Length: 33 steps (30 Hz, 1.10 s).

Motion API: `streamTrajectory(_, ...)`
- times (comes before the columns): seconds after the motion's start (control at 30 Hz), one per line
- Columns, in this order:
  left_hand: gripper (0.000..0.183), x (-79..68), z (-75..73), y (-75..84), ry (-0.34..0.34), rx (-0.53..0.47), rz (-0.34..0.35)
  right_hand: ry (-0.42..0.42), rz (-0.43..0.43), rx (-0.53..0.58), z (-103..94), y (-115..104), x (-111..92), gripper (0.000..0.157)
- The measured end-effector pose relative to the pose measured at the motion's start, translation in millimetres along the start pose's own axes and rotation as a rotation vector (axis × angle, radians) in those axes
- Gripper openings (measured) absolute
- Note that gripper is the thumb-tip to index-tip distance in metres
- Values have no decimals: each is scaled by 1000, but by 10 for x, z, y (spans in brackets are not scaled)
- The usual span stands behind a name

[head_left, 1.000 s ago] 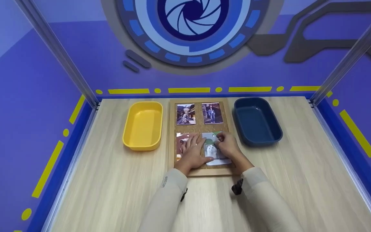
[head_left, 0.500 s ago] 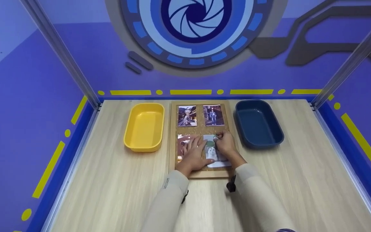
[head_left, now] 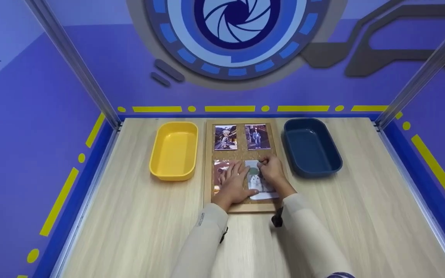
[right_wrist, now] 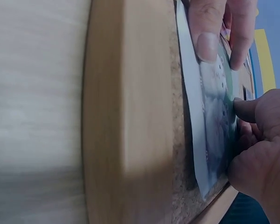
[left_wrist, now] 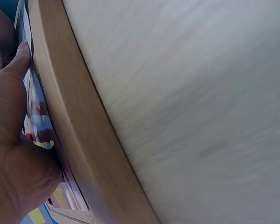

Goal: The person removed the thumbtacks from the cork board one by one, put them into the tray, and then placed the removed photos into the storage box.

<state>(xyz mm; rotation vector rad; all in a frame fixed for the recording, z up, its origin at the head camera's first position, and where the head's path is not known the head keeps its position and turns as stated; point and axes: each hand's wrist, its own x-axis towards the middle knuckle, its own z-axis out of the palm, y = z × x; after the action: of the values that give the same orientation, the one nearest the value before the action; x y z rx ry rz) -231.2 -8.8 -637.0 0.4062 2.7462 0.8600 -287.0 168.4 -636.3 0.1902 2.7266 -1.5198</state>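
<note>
A wood-framed cork board (head_left: pixel 240 155) lies on the table with two photos in each of two rows. My left hand (head_left: pixel 232 188) rests with spread fingers over the lower left photo (head_left: pixel 217 173), its thumb on the lower right photo (head_left: pixel 259 191), which shows white furry animals against green. At that photo's upper right, my right hand (head_left: pixel 273 172) has curled fingers, with the thumb touching the print. Whatever lies between those fingertips is hidden. In the right wrist view, the photo's near edge (right_wrist: pixel 191 98) stands slightly off the cork.
A yellow tray (head_left: pixel 174 154) stands left of the board, a dark blue tray (head_left: pixel 312 148) right of it. The upper photos (head_left: pixel 225 138) lie uncovered. Blue walls enclose the table (head_left: pixel 129 216) at the back and sides.
My right fingers have shifted slightly at the photo's top, and a green corner seen beside them a second ago is now covered. The right forearm has moved a little inward. My left hand stays put.
</note>
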Motion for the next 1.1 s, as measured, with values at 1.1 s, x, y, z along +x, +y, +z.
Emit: streamTrajectory(1.1,99,34,-53,23,-31,-29,-2,-51,45,-8,-46,-40,61,7)
